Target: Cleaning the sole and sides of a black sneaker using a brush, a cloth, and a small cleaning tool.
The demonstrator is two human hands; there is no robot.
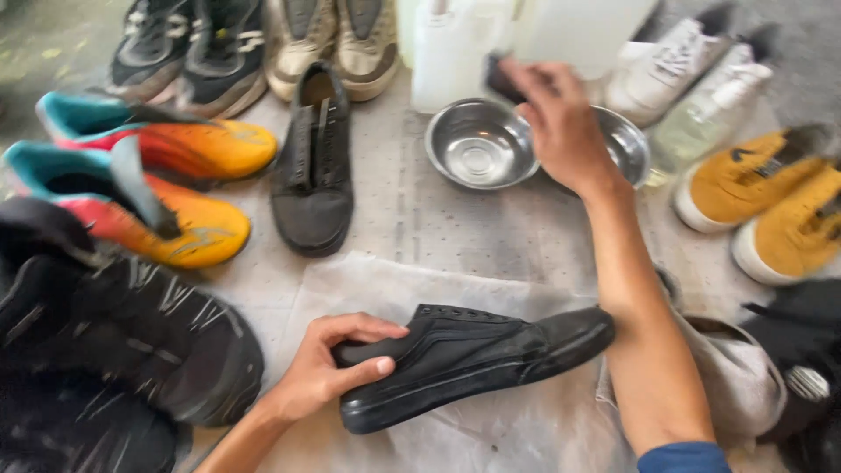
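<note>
Grey speckled floor mat [455,228], shoes ringed around. Left hand [328,368]: fingers curled round the heel of a black lace-less canvas sneaker [473,359] lying on white cloth [368,289]. Right hand [561,123]: closed on a dark brush-like object [501,77], blurred, above two steel bowls [480,144]. Step, by appearance: cleaning; a steady heel grip is needed.

The right hand [561,123] hides most of a dark, blurred object [501,77]

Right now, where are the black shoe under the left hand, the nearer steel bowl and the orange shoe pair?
black shoe [491,350], head view, side of upper
steel bowl [480,144], head view, inner base
orange shoes [188,232], head view, toe of nearer shoe
</note>
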